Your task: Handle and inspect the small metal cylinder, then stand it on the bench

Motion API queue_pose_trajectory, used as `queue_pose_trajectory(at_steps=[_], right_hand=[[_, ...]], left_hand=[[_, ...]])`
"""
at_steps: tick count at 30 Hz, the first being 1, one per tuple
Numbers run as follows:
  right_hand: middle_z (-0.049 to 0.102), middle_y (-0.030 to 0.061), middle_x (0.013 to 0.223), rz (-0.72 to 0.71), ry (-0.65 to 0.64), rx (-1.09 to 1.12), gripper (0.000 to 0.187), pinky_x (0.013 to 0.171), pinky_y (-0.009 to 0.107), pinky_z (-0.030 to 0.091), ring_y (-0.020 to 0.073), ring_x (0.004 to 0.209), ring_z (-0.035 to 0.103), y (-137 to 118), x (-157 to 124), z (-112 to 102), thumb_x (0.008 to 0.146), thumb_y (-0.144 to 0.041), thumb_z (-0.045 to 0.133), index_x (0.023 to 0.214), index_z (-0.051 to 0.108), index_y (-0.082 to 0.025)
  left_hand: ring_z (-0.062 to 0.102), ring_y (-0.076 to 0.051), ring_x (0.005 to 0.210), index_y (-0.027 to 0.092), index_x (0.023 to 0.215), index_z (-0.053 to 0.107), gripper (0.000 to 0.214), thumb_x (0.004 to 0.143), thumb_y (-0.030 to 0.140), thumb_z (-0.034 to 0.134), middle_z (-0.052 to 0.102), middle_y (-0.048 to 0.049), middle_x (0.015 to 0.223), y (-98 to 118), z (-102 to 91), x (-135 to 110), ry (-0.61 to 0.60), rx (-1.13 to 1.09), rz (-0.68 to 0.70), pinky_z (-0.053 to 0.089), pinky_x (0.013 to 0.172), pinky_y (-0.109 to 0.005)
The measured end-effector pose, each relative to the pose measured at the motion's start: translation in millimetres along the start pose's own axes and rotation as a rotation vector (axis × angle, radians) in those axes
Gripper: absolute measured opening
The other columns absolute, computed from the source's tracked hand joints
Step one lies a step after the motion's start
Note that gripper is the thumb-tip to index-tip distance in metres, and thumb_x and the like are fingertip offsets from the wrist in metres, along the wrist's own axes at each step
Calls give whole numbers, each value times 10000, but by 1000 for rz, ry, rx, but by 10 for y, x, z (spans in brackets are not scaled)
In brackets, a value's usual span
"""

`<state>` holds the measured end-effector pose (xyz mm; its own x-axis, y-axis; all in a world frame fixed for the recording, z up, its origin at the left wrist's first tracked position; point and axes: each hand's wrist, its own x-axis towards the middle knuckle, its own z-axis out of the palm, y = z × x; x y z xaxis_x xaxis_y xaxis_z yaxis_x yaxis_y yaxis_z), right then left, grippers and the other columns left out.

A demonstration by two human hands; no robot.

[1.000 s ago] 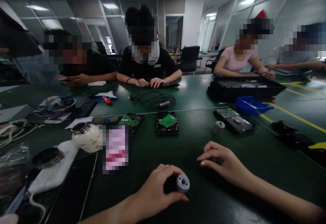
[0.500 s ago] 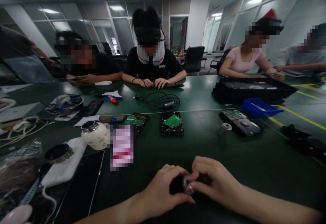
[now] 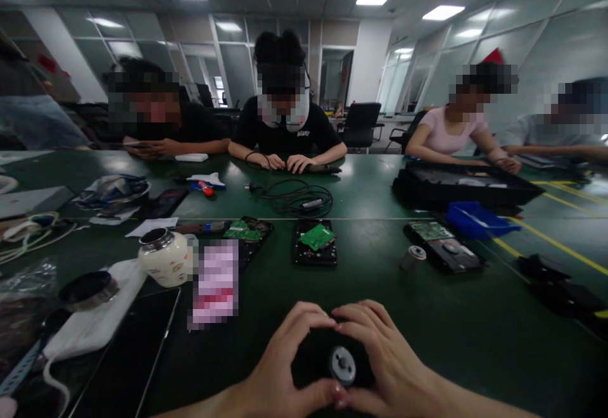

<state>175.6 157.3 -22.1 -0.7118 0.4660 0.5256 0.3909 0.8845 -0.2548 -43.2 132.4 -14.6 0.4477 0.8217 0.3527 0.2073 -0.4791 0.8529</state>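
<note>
A small black cylinder with a round silver end (image 3: 342, 365) sits low in the middle of the view, its silver face turned toward me. My left hand (image 3: 280, 367) curls round its left side, thumb under it and forefinger over the top. My right hand (image 3: 380, 361) wraps the right side the same way, fingertips meeting the left hand's above and below the part. Both hands hover just over the dark green table (image 3: 380, 278).
Opened hard drives with green circuit boards (image 3: 315, 242) (image 3: 249, 231) (image 3: 441, 246) lie beyond my hands, with a small silver cylinder (image 3: 411, 257) to the right. A white jar (image 3: 165, 257), a dark tablet (image 3: 128, 354) and cables crowd the left. A blue tray (image 3: 475, 215) stands at right. Several people sit along the far side.
My right hand came in from the table and closed on the black cylinder beside my left hand. Both hands then turned the silver end toward me.
</note>
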Motion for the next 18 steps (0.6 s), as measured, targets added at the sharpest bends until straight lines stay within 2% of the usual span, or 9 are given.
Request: queue_pose_trajectory(at_steps=[2,5,10,15,18], right_hand=[[576,166,1211,-8,3,-46,721,985,469,361,294,1119,550,3,-5,12,768,-622,620,1260,324,-187],[612,151,1160,-12,19,-87,605,979,440,385,279,1088,578,3,3,17,779,-615,610,1140,398,-179],[641,121,1166,-25,-112,-133,529,1009,409,392,272,1104,579,8,82,-31,811,-640,556,1067,556,-177],[599,116,1275,-18,-309,-71,497,1035,409,387,269,1177,544,30,146,-78,859,-584,531,1151,581,-185],[567,116,1321,-1,-354,-16,568,1063,425,364,276,1213,517,37,149,-95,854,-603,526,1233,554,-181]], left_hand=[[526,-241,1084,270,1142,553,453,734,298,748,519,-51,1151,-2,13,4,57,45,-26,441,940,-350],[540,-240,1048,264,1096,590,471,671,253,791,527,-48,1111,6,33,1,118,103,-64,453,911,-354],[525,-251,1060,308,972,714,323,666,260,806,538,-44,1133,25,29,6,93,162,-51,446,884,-366],[510,-255,1077,323,905,768,277,648,244,833,582,-52,1116,104,-7,82,42,174,-61,434,902,-370],[517,-242,1047,297,863,782,221,667,201,817,611,-59,1039,170,-19,138,25,170,-92,440,904,-367]])
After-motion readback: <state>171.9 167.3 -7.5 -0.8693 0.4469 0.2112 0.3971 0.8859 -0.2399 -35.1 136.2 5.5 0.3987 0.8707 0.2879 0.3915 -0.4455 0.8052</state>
